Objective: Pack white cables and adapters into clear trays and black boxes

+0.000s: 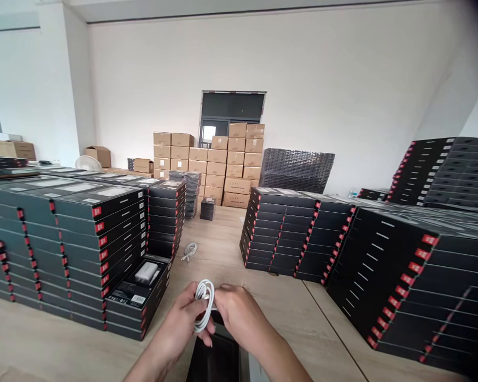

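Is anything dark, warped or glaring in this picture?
Head view throughout: upper-right corner fades to black; the near right-hand box stack looks stretched, probably lens distortion; a bright patch shows in the window; the coiled white cable looks fairly sharp.

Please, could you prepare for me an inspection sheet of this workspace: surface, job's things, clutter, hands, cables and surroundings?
Surface: pale wood-grain table, with a seam visible at right.
Job's things: coiled white cable, held; black object below it, partly hidden, not identifiable.
Clutter: tall left box stacks and right box stacks, all black; white block, apparently a charger, on a low box stack.
Hands: left hand grips the coil; right hand is beside it, fingers curled, exact grip hidden.
Cables: besides the held one, a second white coil lies on the table.
Surroundings: stacked cardboard cartons before a window; white fan behind the left stacks.
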The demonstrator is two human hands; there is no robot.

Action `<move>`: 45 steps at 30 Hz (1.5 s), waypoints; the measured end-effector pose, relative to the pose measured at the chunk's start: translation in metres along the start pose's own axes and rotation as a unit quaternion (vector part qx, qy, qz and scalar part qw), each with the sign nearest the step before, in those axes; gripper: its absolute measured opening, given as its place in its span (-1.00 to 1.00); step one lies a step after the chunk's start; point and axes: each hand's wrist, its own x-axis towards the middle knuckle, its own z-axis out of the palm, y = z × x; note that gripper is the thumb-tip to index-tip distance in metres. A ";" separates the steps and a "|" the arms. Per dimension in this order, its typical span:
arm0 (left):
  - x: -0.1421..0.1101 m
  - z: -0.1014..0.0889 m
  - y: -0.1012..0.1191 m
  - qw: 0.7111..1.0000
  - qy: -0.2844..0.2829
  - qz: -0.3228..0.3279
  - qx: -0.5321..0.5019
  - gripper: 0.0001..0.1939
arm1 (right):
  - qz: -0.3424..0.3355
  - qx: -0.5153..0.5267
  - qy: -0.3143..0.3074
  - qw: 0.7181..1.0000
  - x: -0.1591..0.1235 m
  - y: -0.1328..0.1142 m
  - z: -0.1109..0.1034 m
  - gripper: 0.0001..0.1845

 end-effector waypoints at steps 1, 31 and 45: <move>0.000 -0.001 0.000 1.000 -0.006 -0.005 -0.002 -0.72 | -0.001 0.002 0.011 1.000 0.000 0.000 0.000 -0.70; -0.007 0.015 -0.002 0.996 -0.054 0.075 -0.012 -0.61 | 0.203 0.656 0.183 0.703 0.007 -0.014 0.019 -0.60; -0.019 0.004 -0.014 0.784 -0.120 0.073 0.604 -0.42 | 0.264 0.672 0.308 0.619 -0.057 0.057 -0.014 -0.60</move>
